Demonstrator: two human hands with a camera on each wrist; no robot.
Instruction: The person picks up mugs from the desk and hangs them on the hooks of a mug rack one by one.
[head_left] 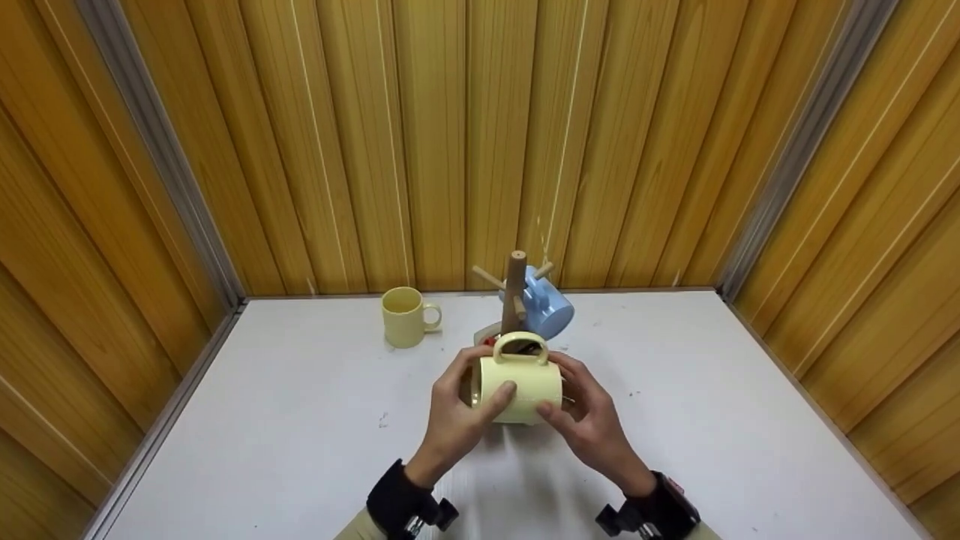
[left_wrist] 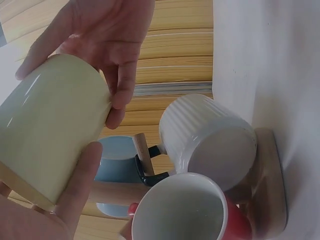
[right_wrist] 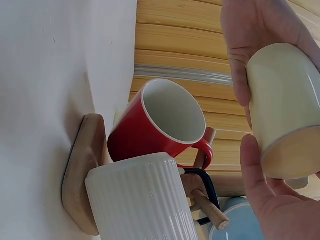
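Note:
Both hands hold a pale yellow mug (head_left: 521, 390) on its side, handle upward and rim to the left. My left hand (head_left: 457, 412) grips the rim end, thumb across the near side. My right hand (head_left: 596, 424) holds the other end, its thumb also on the near side. Just beyond stands a wooden mug tree (head_left: 515, 289). A light blue mug (head_left: 551, 311) hangs from it at the upper right. In the wrist views a red mug (right_wrist: 150, 125) and a white ribbed mug (left_wrist: 207, 137) with a black handle hang lower on the tree, largely hidden in the head view.
Another yellow mug (head_left: 405, 322) stands upright on the white table (head_left: 315, 420), left of the tree, its handle pointing right. Wood-patterned walls (head_left: 427, 150) enclose the table at the back and both sides. The tree's wooden base (right_wrist: 82, 175) rests on the table.

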